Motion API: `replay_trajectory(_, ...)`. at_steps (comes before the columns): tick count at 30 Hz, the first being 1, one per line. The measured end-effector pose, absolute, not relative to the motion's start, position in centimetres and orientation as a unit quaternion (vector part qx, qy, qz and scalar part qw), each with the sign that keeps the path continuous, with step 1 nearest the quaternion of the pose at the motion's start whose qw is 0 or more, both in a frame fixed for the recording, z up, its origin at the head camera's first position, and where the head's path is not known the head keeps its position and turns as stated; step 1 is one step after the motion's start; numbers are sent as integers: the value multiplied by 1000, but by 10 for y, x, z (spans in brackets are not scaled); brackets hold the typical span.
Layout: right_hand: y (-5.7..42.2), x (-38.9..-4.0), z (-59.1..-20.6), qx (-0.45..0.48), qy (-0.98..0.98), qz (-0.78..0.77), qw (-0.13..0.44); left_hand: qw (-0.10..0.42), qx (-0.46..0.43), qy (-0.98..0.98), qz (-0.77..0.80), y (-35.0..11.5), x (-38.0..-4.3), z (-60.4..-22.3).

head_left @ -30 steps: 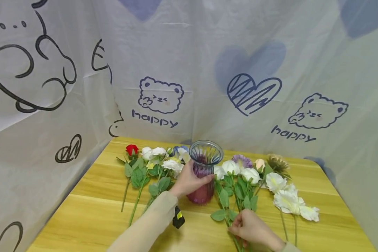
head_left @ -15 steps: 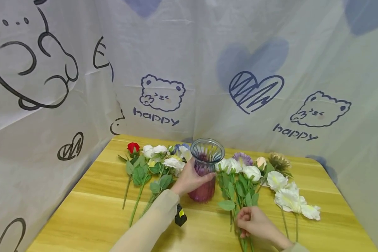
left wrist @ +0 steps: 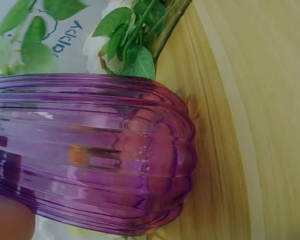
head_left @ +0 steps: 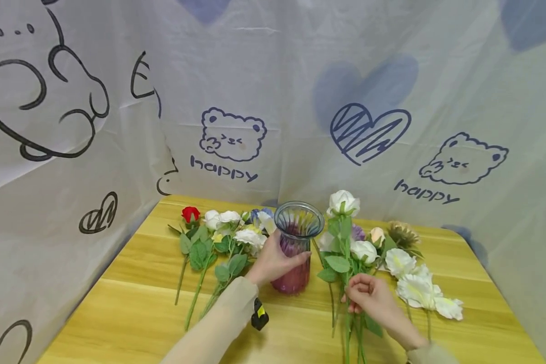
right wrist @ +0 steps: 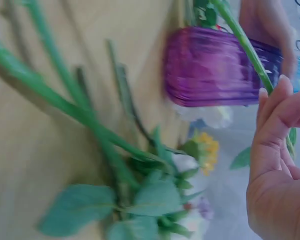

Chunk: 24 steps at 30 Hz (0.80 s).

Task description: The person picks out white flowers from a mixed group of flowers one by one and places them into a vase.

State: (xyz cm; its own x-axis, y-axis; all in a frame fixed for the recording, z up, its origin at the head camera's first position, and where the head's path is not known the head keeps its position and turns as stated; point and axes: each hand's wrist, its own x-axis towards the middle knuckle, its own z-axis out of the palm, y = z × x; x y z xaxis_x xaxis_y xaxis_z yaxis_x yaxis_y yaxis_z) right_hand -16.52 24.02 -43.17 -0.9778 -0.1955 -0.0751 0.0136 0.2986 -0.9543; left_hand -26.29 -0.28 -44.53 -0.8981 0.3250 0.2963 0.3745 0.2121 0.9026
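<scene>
A ribbed glass vase point(head_left: 292, 280), purple below and bluish at its flared rim, stands upright mid-table. My left hand point(head_left: 273, 260) grips it round the neck from the left. In the left wrist view the vase's purple body point(left wrist: 115, 155) fills much of the picture, with one fingertip at the lower left. To its right, my right hand point(head_left: 373, 303) pinches the green stem point(right wrist: 245, 42) of an artificial white rose point(head_left: 343, 203), whose bloom is raised above the other flowers. Another white rose point(head_left: 364, 251) lies behind that hand, its leaves overlapping the held stem.
Left of the vase lie a red rose point(head_left: 190, 214), white blooms point(head_left: 250, 237) and leafy stems. Ruffled white flowers point(head_left: 416, 290), a peach rosebud point(head_left: 376, 235) and a brownish bloom point(head_left: 404, 233) lie at right. A printed white curtain point(head_left: 296, 101) borders the wooden table point(head_left: 118, 303).
My right hand has moved up along the stems and slightly right, and a white rose has risen upright from the flowers on the table. My left hand stays on the vase.
</scene>
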Motion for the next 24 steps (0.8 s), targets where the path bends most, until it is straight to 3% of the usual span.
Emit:
replay_trajectory(15, 232, -195, -354, -114, 753, -635, -129, 9, -215, -783, -584, 0, -260, -444)
replay_trajectory(24, 215, -209, -311, -201, 667, -685, -211, 24, -217, -772, -597, 0, -259, -447)
